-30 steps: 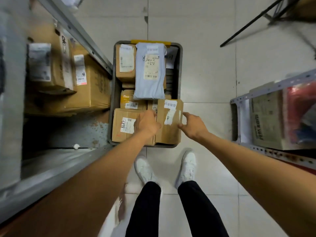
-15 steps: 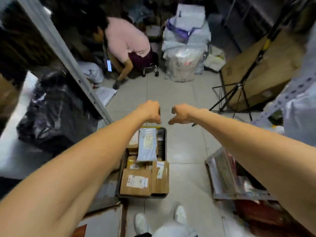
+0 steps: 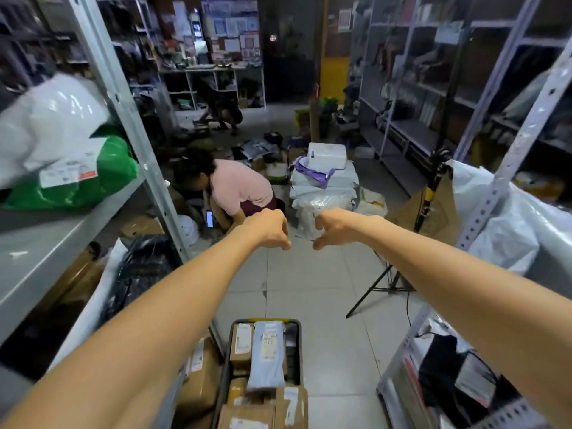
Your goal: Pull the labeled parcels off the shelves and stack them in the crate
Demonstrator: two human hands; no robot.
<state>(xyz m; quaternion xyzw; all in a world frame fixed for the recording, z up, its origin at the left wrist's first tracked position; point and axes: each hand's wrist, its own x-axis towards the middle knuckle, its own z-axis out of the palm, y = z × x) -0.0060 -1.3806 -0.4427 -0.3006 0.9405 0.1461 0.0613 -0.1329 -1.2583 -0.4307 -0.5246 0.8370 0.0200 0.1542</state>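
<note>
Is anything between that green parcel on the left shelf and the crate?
Nothing visible. The green parcel lies at the open front of the shelf, beside the upright post; the crate stands on the floor below, open-topped and partly filled.

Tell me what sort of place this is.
Probably a courier parcel depot or storeroom: metal shelving holding a labelled green bag, a floor crate packed with labelled cardboard boxes, and a heap of mailer bags in the aisle.

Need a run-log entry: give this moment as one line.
left hand: curled, empty | right hand: curled, empty | crate: parcels inside | stage: no parcel held
</note>
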